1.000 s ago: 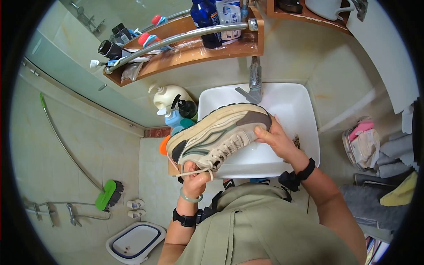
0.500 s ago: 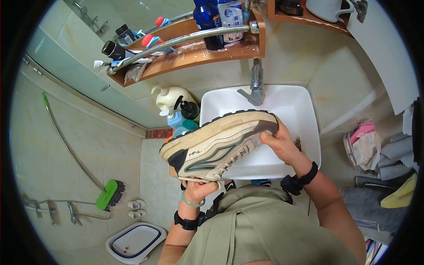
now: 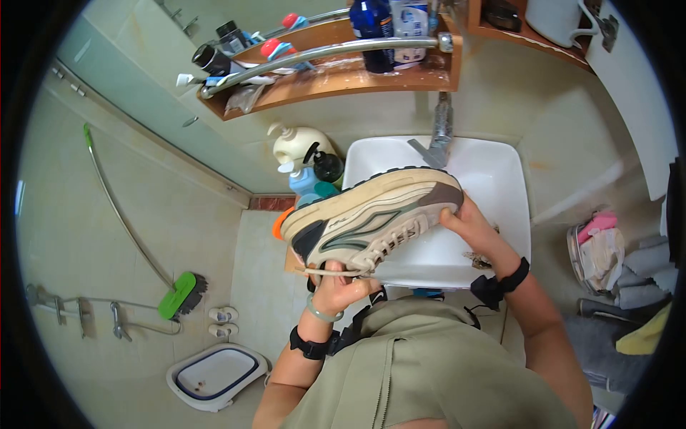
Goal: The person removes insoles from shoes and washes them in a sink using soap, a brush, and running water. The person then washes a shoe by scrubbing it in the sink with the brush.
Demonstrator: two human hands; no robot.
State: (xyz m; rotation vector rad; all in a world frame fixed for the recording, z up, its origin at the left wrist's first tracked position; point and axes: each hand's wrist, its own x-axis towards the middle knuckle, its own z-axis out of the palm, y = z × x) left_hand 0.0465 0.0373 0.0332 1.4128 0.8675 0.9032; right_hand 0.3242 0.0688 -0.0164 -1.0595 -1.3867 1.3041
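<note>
A beige running shoe (image 3: 379, 218) with grey and dark patches is held on its side over the white sink (image 3: 511, 186), its sole edge toward the faucet (image 3: 441, 132). My right hand (image 3: 471, 223) grips the toe end, thumb on the upper. At the ankle opening, my left hand (image 3: 337, 289) is closed on the shoe, with a lace lying across its fingers. Some of the left fingers are hidden by the shoe. Small brownish things lie in the sink beside my right wrist.
Pump bottles (image 3: 304, 146) stand left of the sink. Above runs a wooden shelf (image 3: 329, 82) with a metal rail. A folding basin (image 3: 218, 375) and a green brush (image 3: 182, 294) are at lower left. A basket (image 3: 597, 250) hangs at right.
The view has shifted, so the sink and shelf appear farther right. The shoe has tilted slightly, showing more of its laces, and my left hand's fingers have shifted at the opening.
</note>
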